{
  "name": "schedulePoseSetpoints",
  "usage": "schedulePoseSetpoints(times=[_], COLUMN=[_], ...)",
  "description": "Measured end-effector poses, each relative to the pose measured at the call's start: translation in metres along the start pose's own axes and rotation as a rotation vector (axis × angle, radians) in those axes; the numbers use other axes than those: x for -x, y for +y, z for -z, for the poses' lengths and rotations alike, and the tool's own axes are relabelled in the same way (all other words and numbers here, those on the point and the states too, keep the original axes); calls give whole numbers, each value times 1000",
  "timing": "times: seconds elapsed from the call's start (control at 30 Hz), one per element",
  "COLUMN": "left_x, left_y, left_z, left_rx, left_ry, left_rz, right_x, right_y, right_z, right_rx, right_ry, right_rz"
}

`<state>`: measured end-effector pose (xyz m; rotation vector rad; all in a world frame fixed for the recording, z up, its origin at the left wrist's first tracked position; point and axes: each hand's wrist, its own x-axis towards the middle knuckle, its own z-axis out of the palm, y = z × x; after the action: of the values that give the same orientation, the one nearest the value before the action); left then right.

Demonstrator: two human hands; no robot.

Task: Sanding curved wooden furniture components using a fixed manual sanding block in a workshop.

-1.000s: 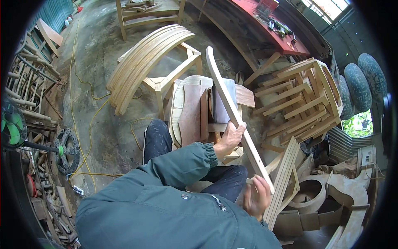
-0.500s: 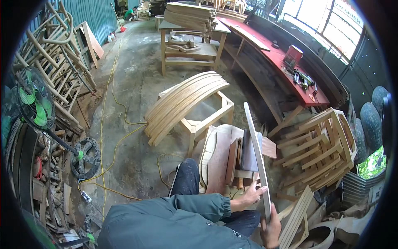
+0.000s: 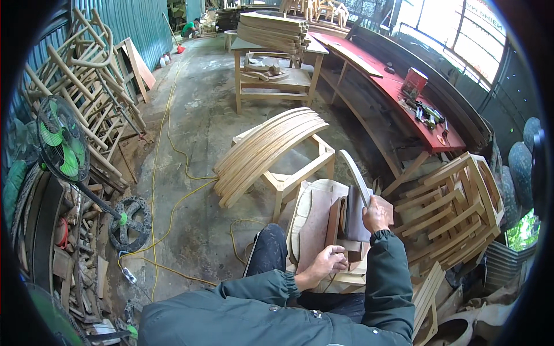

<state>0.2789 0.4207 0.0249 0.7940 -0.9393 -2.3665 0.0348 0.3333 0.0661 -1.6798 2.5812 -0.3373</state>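
My right hand [image 3: 377, 215] is closed around the near end of a slim, curved wooden slat [image 3: 355, 176], which points up and away from me. The slat stands beside a dark grey, sheet-like surface [image 3: 356, 221] on a low wooden work stand [image 3: 315, 213]; whether they touch, I cannot tell. A reddish-brown board [image 3: 334, 222] is set upright along that grey surface. My left hand [image 3: 325, 266] is at the near edge of the stand, its fingers curled in. Whatever those fingers may be gripping is hidden.
Ahead, a stack of curved slats [image 3: 271, 151] lies over a wooden frame [image 3: 306, 172]. Slatted wood pieces [image 3: 453, 210] are piled to the right. A red bench [image 3: 418, 124] carries tools. A fan [image 3: 62, 138] and yellow cord [image 3: 153, 202] are on the left.
My right hand has moved forward with the slat, away from my body. The left hand has let go of the slat and drawn back to the stand's near edge.
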Motion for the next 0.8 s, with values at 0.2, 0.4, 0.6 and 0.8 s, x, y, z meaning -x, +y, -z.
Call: schedulePoseSetpoints(times=[0.2, 0.4, 0.6, 0.8], left_x=[12, 19, 16, 34], left_y=[-17, -30, -60, -64], left_z=[-17, -49, -80, -92], left_rx=[-40, 62, 107, 48], left_ry=[-61, -110, -150, -243], left_rz=[-79, 162, 232, 271], right_x=[124, 383, 594, 576], right_y=[17, 60, 63, 45], right_z=[52, 91, 76, 96], right_rx=[-23, -303, -984, -1160], right_ry=[-52, 92, 49, 9], right_rz=[77, -16, -655, -790])
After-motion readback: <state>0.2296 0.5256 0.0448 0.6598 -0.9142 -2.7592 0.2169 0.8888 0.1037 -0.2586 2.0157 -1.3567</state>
